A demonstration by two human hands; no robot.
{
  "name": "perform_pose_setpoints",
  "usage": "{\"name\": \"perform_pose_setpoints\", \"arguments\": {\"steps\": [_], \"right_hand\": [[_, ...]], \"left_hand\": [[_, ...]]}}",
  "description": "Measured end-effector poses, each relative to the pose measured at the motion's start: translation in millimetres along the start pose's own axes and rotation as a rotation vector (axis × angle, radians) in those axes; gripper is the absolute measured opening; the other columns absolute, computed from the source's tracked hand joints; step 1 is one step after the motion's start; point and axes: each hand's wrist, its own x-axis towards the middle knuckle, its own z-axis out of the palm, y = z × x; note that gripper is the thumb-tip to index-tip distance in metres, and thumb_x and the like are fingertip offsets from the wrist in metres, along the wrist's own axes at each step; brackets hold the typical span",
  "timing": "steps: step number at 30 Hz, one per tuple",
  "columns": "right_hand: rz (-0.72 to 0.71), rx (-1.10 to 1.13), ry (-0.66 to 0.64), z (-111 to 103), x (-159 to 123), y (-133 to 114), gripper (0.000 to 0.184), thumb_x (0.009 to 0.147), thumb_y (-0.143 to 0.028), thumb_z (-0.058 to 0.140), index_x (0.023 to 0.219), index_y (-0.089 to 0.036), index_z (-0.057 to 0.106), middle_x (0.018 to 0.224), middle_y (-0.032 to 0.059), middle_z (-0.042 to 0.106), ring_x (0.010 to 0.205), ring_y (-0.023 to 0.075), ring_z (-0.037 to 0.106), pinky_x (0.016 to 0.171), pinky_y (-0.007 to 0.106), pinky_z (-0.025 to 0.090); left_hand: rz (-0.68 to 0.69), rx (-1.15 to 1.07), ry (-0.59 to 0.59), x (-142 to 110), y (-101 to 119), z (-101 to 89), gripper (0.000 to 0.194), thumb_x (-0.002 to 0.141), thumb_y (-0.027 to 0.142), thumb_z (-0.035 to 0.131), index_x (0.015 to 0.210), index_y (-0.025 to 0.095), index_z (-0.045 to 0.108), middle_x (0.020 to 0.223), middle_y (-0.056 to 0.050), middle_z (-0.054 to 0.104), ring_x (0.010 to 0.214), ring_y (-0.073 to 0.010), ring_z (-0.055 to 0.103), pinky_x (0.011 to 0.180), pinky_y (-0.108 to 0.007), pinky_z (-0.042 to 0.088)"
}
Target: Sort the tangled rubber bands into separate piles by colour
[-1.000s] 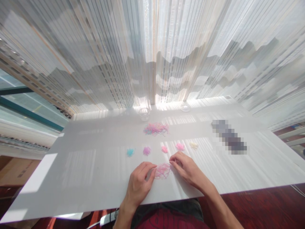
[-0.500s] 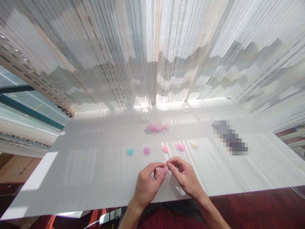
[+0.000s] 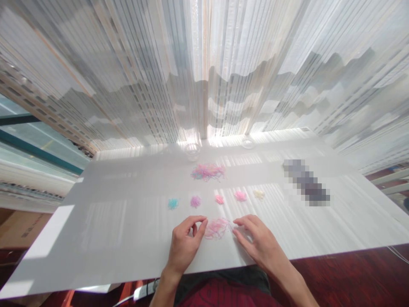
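Left hand (image 3: 185,242): pinched at tips, contents indiscernible. Right hand (image 3: 259,241): spread, beside tangled pink strands (image 3: 217,229) on table (image 3: 128,243). Possible fault: neighbours dragged loose through hasty tugging.

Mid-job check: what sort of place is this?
Probably a sunlit indoor room beside a window, though its exact use is unclear. Sheer striped curtains hang beyond a white table, and a cardboard box sits at the left.

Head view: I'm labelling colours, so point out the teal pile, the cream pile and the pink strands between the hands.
Teal pile (image 3: 173,204), head view: its middle.
Cream pile (image 3: 259,194), head view: its middle.
Pink strands (image 3: 217,229), head view: middle of the spread.
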Motion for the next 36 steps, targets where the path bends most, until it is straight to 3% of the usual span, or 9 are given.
{"name": "perform_pose_setpoints", "arguments": {"steps": [8,14,20,27,36], "right_hand": [[-0.069,-0.115,0.033,17.0,6.1,3.2,0.016,0.104,-0.021,0.052,0.096,-0.022,0.066,0.089,0.0060,0.067,0.084,0.0227,0.067,0.075,0.037,0.055],[-0.061,0.046,0.050,13.4,14.7,-10.1,0.015,0.104,-0.028,0.055,0.103,-0.022,0.069,0.092,0.0059,0.069,0.083,0.0202,0.067,0.075,0.032,0.056],[0.020,0.223,-0.036,12.7,15.2,-26.3,0.022,0.103,-0.038,0.058,0.112,-0.023,0.071,0.095,0.0048,0.074,0.079,0.0171,0.068,0.073,0.028,0.056],[0.069,0.221,-0.052,14.1,14.5,-28.3,0.022,0.101,-0.037,0.059,0.094,-0.023,0.074,0.081,0.0014,0.072,0.072,0.0160,0.066,0.064,0.025,0.051],[0.077,0.239,-0.062,12.6,15.4,-30.4,0.023,0.100,-0.041,0.061,0.097,-0.023,0.075,0.083,0.0021,0.074,0.072,0.0159,0.067,0.067,0.026,0.053]], "left_hand": [[0.015,-0.002,-0.037,0.8,-1.0,-2.2,0.012,0.095,0.029,0.068,0.092,0.021,0.077,0.085,-0.001,0.075,0.063,-0.0103,0.062,0.061,-0.019,0.054],[0.038,-0.018,-0.103,-2.1,1.6,0.2,0.011,0.097,0.027,0.067,0.098,0.021,0.076,0.090,-0.002,0.076,0.066,-0.0108,0.063,0.062,-0.020,0.053],[0.134,-0.093,-0.206,-3.9,6.4,7.2,0.011,0.099,0.023,0.065,0.101,0.022,0.075,0.096,-0.004,0.076,0.076,-0.0134,0.067,0.064,-0.021,0.054],[0.190,-0.077,-0.244,-4.3,6.8,7.1,0.013,0.099,0.022,0.066,0.107,0.023,0.076,0.098,-0.005,0.075,0.067,-0.0114,0.061,0.062,-0.021,0.053],[0.191,-0.055,-0.239,-4.6,5.5,5.5,0.013,0.100,0.025,0.065,0.104,0.021,0.076,0.094,-0.006,0.074,0.066,-0.0119,0.060,0.062,-0.022,0.052]]}}
